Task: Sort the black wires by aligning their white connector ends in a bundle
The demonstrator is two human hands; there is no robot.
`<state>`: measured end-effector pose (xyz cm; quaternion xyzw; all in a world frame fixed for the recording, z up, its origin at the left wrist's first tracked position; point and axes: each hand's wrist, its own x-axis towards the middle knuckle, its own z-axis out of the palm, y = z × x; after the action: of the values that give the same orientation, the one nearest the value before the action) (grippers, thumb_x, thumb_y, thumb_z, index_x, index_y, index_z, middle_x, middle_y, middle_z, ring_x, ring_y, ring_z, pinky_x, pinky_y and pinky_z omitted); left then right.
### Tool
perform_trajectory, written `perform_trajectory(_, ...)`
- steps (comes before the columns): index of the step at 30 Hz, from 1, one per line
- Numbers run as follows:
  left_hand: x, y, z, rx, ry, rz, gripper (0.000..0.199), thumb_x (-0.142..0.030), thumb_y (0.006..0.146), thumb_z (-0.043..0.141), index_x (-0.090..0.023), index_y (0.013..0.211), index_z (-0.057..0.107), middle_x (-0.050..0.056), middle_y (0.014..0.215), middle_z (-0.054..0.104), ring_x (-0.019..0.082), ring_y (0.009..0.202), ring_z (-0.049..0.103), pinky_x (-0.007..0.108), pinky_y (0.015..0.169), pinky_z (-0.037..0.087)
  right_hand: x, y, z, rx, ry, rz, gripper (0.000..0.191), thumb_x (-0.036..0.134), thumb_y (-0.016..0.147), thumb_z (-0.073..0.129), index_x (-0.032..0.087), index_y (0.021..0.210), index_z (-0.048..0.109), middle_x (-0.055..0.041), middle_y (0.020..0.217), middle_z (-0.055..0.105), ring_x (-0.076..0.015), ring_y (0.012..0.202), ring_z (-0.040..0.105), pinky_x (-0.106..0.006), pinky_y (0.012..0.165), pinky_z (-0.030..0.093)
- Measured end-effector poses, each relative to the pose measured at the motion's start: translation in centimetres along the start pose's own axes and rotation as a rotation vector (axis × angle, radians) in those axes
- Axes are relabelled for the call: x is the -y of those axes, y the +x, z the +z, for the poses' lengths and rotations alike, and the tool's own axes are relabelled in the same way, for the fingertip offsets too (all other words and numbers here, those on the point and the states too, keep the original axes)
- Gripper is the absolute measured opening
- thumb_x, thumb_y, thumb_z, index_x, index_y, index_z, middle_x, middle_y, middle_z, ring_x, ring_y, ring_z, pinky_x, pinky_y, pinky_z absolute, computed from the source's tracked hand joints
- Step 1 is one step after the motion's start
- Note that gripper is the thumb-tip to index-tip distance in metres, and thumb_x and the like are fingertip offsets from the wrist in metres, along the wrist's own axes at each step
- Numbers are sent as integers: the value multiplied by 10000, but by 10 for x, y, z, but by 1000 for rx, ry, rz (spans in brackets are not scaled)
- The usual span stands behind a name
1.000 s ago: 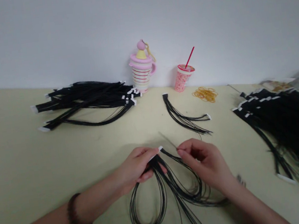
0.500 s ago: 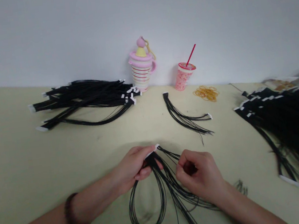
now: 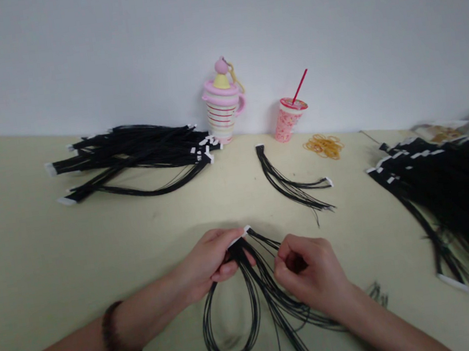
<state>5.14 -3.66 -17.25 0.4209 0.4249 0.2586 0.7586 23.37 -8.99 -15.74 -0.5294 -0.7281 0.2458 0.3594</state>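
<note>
Many black wires (image 3: 239,251) in left fingers (image 3: 226,271)

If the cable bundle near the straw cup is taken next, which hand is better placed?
Probably the right hand: it is nearer the separate bundle, while the left hand grips another bundle. Whether the right holds anything is unclear.
</note>
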Motion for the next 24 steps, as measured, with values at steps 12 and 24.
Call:
perform_trajectory(12,4,-5,8,39,138,-5,309,-430,860,484,-136,798,556,21,643,607,21,346,308,149,318,159,-9,0,8,209,-155,-62,132,119,846,442,152,741,515,-15,672,522,-135,576,485,-238,539,314)
perform_trajectory(24,9,-4,9,26,151,50,317,-444,864,482,-143,779,536,-17,624,525,28,391,315,153,339,183,-13,10,-6,209,76,80,64,171,874,471,154,905,525,45,571,452,-110,489,421,-208,464,280)
